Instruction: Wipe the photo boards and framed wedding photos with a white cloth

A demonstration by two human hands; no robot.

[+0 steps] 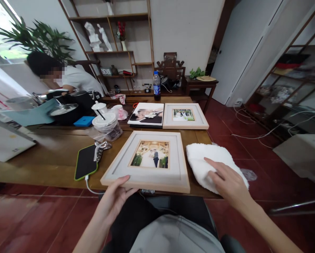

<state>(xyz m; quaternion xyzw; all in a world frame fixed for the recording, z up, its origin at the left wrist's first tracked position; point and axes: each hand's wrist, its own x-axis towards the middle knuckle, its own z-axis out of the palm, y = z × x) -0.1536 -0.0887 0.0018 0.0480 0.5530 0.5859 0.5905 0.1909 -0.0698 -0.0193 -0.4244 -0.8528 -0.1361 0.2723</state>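
Note:
A light wooden picture frame (pixel 185 175) with a wide pale mat lies at the front of the table; its small photo shows a couple in wedding clothes. My left hand (pixel 117 198) grips the near left edge, thumb on top and fingers underneath. To the right of the frame is a folded white towel (pixel 199 158). My right hand (pixel 227 181) rests over this towel, index finger stretched out and the other fingers partly bent, touching the cloth without a visible grip.
Behind lie a second framed photo (pixel 199 117) and a photo book (pixel 146 114). A phone (pixel 86 162) on a white cable, a bagged lidded cup (pixel 104 121) and a cola bottle (pixel 156 86) share the wooden table (pixel 54 151). Another person (pixel 78 79) sits at the far left.

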